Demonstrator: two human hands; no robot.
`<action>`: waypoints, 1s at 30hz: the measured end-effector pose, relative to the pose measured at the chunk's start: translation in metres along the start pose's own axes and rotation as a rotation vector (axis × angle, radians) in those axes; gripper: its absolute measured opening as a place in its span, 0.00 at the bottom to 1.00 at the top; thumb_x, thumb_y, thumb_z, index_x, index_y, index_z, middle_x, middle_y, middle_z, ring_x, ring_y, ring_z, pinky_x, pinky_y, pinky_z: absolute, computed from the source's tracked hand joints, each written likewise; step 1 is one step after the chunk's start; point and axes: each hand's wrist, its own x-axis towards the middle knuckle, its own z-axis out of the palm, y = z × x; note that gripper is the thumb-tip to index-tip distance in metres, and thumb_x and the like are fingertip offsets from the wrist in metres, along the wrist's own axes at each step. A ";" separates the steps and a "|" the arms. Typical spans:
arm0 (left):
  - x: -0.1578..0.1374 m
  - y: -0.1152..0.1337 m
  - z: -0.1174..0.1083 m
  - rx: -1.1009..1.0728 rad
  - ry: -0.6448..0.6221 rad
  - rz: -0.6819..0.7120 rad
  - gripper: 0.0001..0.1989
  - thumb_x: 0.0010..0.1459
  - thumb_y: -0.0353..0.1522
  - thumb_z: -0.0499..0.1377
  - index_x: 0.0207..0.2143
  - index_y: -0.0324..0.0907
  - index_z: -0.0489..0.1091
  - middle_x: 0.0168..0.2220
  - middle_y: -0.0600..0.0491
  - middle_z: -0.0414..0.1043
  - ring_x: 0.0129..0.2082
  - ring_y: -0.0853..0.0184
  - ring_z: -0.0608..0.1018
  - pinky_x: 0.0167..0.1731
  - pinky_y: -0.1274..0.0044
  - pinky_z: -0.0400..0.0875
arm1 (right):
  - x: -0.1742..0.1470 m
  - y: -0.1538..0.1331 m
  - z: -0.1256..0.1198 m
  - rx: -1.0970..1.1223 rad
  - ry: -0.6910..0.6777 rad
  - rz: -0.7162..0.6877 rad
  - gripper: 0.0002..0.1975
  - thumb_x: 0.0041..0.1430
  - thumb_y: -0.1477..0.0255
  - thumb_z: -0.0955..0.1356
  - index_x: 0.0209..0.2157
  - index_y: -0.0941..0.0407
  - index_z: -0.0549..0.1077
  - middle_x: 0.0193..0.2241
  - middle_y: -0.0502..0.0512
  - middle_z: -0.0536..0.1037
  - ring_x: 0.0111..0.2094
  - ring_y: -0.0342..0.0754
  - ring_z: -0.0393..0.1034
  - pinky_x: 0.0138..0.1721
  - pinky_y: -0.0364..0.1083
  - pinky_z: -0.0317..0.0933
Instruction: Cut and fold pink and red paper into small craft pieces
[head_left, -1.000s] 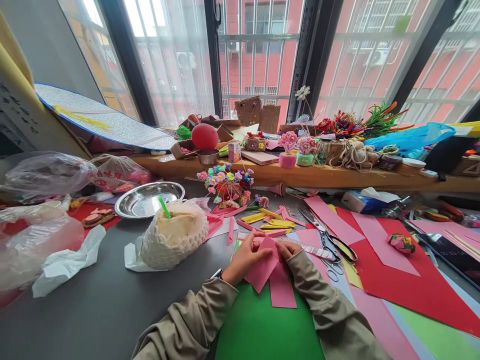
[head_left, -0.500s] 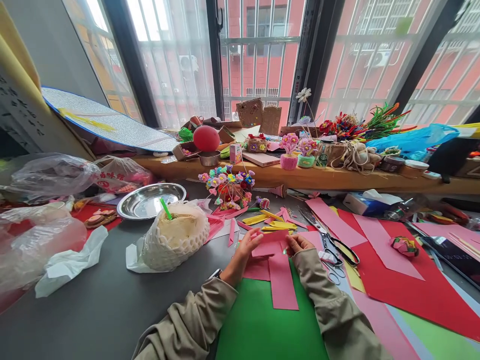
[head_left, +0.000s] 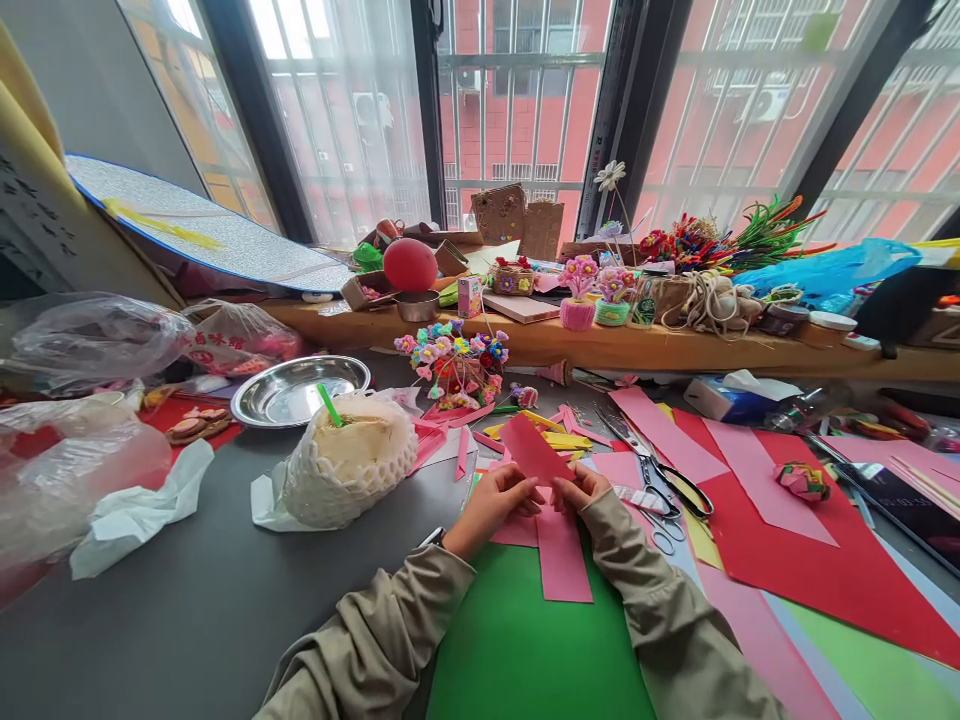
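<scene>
A small rectangle of pink paper is held up and tilted between my two hands. My left hand pinches its lower left edge with the thumb and fingers. My right hand grips its lower right corner. Just below my hands, a pink paper strip lies on a green sheet, with another pink piece partly hidden beside it. To the right of my right hand rest black-handled scissors and a smaller pair of scissors.
A net-wrapped coconut with a green straw stands left, before a metal plate. Folded yellow and pink strips lie beyond my hands. A crafted flower bunch stands behind. Red paper and a phone lie right.
The pink paper has turned from nearly level to a raised tilt. My left hand has gone from spread fingers to a pinch, and both hands are closer together.
</scene>
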 end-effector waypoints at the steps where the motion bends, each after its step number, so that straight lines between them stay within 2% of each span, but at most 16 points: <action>1: 0.000 0.000 0.000 -0.001 0.017 0.008 0.16 0.42 0.41 0.56 0.25 0.36 0.61 0.22 0.52 0.69 0.20 0.72 0.72 0.22 0.81 0.65 | -0.001 0.000 0.001 -0.031 -0.016 -0.004 0.16 0.37 0.59 0.67 0.19 0.57 0.60 0.11 0.45 0.67 0.12 0.37 0.59 0.16 0.39 0.54; 7: -0.001 0.000 0.003 -0.002 -0.013 0.016 0.15 0.44 0.41 0.55 0.25 0.37 0.60 0.19 0.56 0.67 0.18 0.73 0.71 0.21 0.81 0.65 | -0.006 0.000 0.008 -0.110 -0.072 -0.007 0.16 0.37 0.59 0.66 0.21 0.58 0.63 0.12 0.44 0.66 0.13 0.37 0.58 0.16 0.39 0.54; 11: 0.001 -0.005 0.002 -0.018 0.025 -0.022 0.16 0.42 0.42 0.56 0.25 0.37 0.60 0.19 0.55 0.68 0.18 0.72 0.71 0.22 0.80 0.65 | -0.004 -0.002 0.006 -0.080 -0.019 -0.028 0.16 0.41 0.58 0.64 0.25 0.57 0.62 0.14 0.45 0.67 0.13 0.37 0.59 0.15 0.38 0.55; 14: 0.003 -0.009 0.001 -0.019 0.028 -0.028 0.16 0.42 0.41 0.56 0.26 0.37 0.59 0.20 0.54 0.69 0.18 0.71 0.72 0.21 0.79 0.66 | -0.001 -0.002 0.003 -0.032 0.036 -0.126 0.18 0.44 0.60 0.63 0.36 0.54 0.61 0.25 0.49 0.69 0.18 0.38 0.63 0.16 0.38 0.57; 17: 0.003 -0.007 0.001 -0.016 0.032 -0.036 0.15 0.42 0.40 0.56 0.26 0.38 0.58 0.20 0.54 0.69 0.18 0.71 0.72 0.21 0.79 0.66 | 0.001 0.001 0.001 -0.065 0.014 -0.224 0.20 0.45 0.62 0.63 0.42 0.51 0.60 0.35 0.54 0.68 0.25 0.40 0.64 0.20 0.39 0.61; 23: 0.000 0.001 0.003 -0.009 0.066 -0.045 0.12 0.44 0.38 0.54 0.27 0.39 0.56 0.23 0.54 0.69 0.19 0.70 0.73 0.21 0.79 0.66 | 0.000 0.010 -0.002 -0.369 0.010 -0.298 0.12 0.45 0.64 0.63 0.31 0.54 0.69 0.33 0.55 0.69 0.32 0.45 0.64 0.26 0.42 0.61; 30: 0.000 0.001 0.002 -0.009 0.074 -0.014 0.13 0.44 0.38 0.55 0.27 0.40 0.56 0.20 0.58 0.66 0.20 0.70 0.73 0.21 0.79 0.67 | 0.003 0.010 -0.004 -0.535 -0.036 -0.350 0.13 0.43 0.61 0.64 0.25 0.56 0.72 0.25 0.53 0.67 0.25 0.42 0.63 0.18 0.39 0.58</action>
